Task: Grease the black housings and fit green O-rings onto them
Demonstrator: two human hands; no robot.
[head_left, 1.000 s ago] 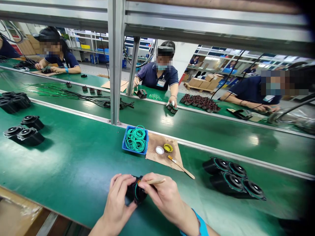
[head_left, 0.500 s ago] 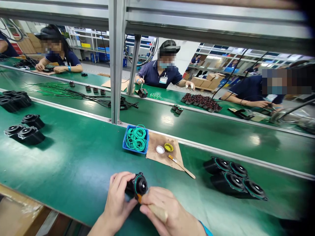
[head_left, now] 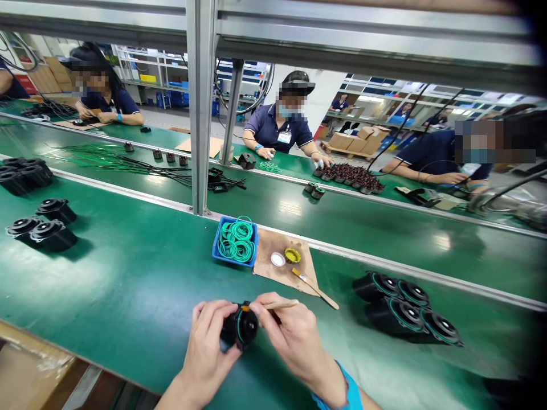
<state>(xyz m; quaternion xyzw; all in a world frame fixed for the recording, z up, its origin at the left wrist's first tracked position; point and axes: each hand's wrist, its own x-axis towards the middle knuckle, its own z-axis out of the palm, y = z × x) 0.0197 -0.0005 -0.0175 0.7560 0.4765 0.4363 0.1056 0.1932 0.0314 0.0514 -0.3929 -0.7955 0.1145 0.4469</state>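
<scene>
My left hand [head_left: 209, 336] is wrapped round the side of a black motor housing [head_left: 245, 331] with a green sealing ring around its raised centre. A wooden-handled brush [head_left: 280, 305] is pinched in my right hand [head_left: 290, 330], its orange bristles touching the housing's upper rim. Beyond them stands a blue bin [head_left: 217, 256] full of green sealing rings [head_left: 237, 245]. Beside the bin, a stained cardboard sheet [head_left: 273, 276] carries a white lid [head_left: 277, 259], a yellow-rimmed pot [head_left: 292, 255] and a second brush [head_left: 316, 289].
Several ringed black housings [head_left: 405, 310] stand on the right of the green bench, and three more housings [head_left: 51, 228] on the left. A metal post [head_left: 200, 114] rises behind the bin. Co-workers [head_left: 286, 119] sit across the line, near cables [head_left: 171, 168] and small parts.
My right hand has swung the brush from the housing's lower edge to its top, the handle turning to point right. Across the line, a co-worker's hand has reached the rows of small parts.
</scene>
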